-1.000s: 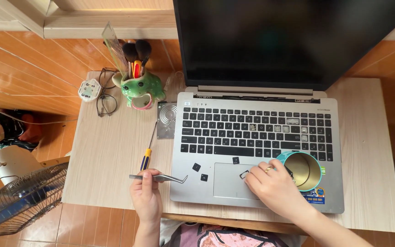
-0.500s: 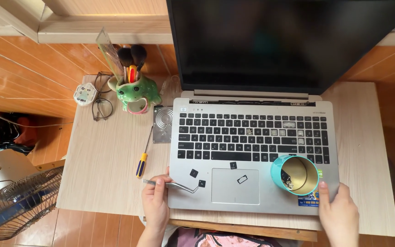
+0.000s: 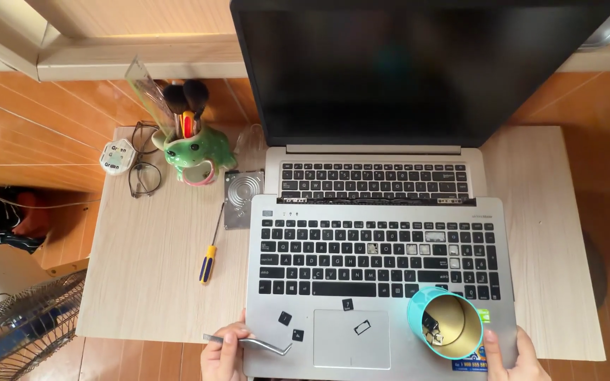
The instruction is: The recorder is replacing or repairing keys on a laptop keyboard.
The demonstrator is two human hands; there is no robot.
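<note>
Our left hand (image 3: 222,356) holds bent silver metal tweezers (image 3: 259,344) at the laptop's 7 o'clock corner. Our right hand (image 3: 517,356) grips the silver loose keyboard cover (image 3: 383,275) at its 5 o'clock corner, fingers closed on the edge. To do this well, we think we should hold the cover still and pinch each key gently. We count four loose black keycaps (image 3: 285,318) near the touchpad, one teal cup (image 3: 446,326), one yellow-handled screwdriver (image 3: 210,255) on the tabletop (image 3: 157,282).

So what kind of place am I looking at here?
Probably a home repair desk: a small wooden table holding an opened laptop with loose keycaps, a screwdriver, and tweezers in the left hand.
</note>
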